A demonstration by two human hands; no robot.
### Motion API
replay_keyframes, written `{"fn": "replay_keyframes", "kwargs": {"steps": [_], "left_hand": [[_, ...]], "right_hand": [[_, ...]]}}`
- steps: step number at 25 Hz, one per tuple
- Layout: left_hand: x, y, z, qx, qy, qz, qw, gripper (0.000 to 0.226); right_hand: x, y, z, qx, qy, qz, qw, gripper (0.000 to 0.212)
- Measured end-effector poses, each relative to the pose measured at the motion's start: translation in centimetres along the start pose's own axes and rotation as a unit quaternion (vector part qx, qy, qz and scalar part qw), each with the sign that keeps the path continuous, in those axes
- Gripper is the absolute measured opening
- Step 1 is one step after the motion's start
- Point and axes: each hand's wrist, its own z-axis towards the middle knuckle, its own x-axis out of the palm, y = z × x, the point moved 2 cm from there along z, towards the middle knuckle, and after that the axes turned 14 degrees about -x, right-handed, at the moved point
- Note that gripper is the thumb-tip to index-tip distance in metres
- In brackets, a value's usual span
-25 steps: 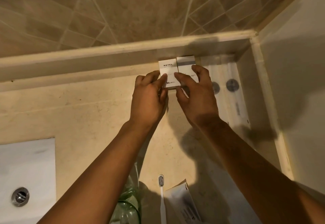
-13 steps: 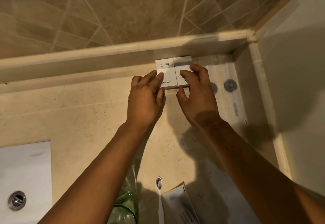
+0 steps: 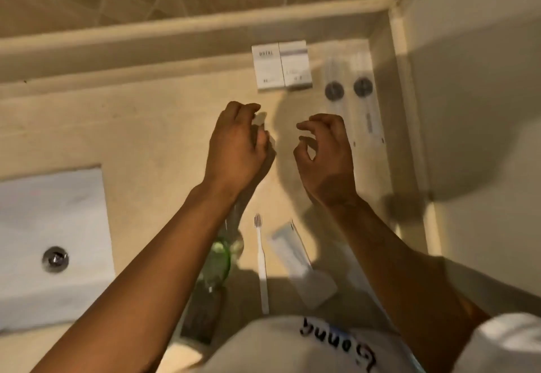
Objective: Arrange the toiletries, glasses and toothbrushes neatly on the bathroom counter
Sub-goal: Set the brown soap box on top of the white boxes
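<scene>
Nearest the viewer, a white shirt point(image 3: 292, 343) with dark lettering is seen at the bottom edge. Just beyond it, a white toothbrush point(image 3: 261, 261) is laid flat on the beige counter point(image 3: 131, 138), bristles pointing away, with a pale flat packet point(image 3: 301, 267) just to its right and a clear glass point(image 3: 218, 258) (green-tinted, largely hidden by the forearm) to its left. A white sink point(image 3: 52, 226) with a metal drain point(image 3: 55, 258) is set at the left. Farther on, the left hand point(image 3: 237, 150) and right hand point(image 3: 325, 153) are held over the counter, fingers loosely curled and empty. Two white boxes point(image 3: 282, 65) are stood touching side by side against the back ledge, apart from both hands. Two long wrapped packets point(image 3: 355, 94) are laid to their right.
</scene>
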Motion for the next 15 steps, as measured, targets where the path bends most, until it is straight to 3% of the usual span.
{"fn": "replay_keyframes", "kwargs": {"steps": [9,15], "left_hand": [[0.7,0.2,-15.8,-0.008,0.039,-0.050,0.998,0.025],[-1.0,3.6,-23.0,0.016,0.040,-0.070,0.997,0.016]], "right_hand": [[-3.5,2.9,-14.7,0.024,0.157,-0.053,0.986,0.014],[-2.0,5.6,-19.2,-0.008,0.217,-0.055,0.975,0.015]]}}
